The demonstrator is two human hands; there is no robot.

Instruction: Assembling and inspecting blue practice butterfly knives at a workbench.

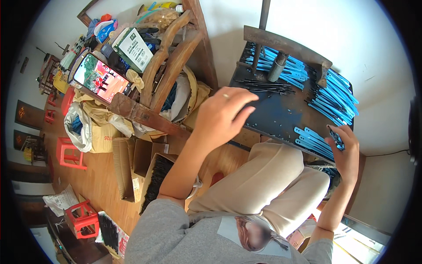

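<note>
Sunlit white wall (351,39) backs a dark counter (272,115), whose middle serves here as the centre of the clock, with 12 farthest from the person. At 5 o'clock, by the near edge, lies a small group of light-blue strips (313,141), fanned a little and roughly parallel. Just beside it, at 4 o'clock, the right hand (348,152) grips a small dark object with pale specks (337,139); its kind cannot be made out. At 3 o'clock a thicker bundle of blue strips (338,102) lies slantwise, and at 12 another blue bundle (290,70) lies partly behind an upright metal post (277,68). Thin black sticks (268,86) lie crosswise at 11. At 9 the left hand (220,115) hovers by the counter's edge, fingers loosely bent and thumb apart from the forefinger; it seems to grasp nothing. Pale trousers (263,176) show on the person's legs at about 7. Farther out, between 9 and 10, a lit phone (101,78) leans near a green-and-white box (133,50) at 10. Toward 8 an open cardboard box (124,169) rests on the wooden floor (103,185), with a red stool (83,220) farther off.
</note>
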